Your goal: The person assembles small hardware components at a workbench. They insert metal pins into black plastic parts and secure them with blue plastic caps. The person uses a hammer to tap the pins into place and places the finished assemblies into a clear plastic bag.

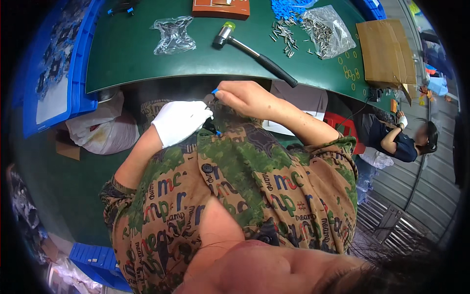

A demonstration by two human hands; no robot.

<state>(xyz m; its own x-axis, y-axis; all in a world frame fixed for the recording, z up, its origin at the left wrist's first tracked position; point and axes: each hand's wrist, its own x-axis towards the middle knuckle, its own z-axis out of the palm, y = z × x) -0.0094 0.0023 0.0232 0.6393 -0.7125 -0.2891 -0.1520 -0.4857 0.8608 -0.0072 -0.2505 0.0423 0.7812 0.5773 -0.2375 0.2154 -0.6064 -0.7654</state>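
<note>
Close to the chest: left hand in a white glove, fingers curled round a small dark part with blue tips; that part sits at the glove's fingertips, just above the patterned shirt.
Just right of the glove: bare right hand, thumb and forefinger pinched on a small blue piece at the top end of the dark part; the two hands almost touch.
Beyond the right hand: green table, its edge just past the knuckles; a black-handled hammer lies slanted there, its head towards the left.
Further out, ahead of the glove: a crumpled clear bag.
Further out, ahead and right of the bare hand: loose metal pins, then a clear bag of pins, then a cardboard box.
Far left of the glove: blue bin at the table's end.
</note>
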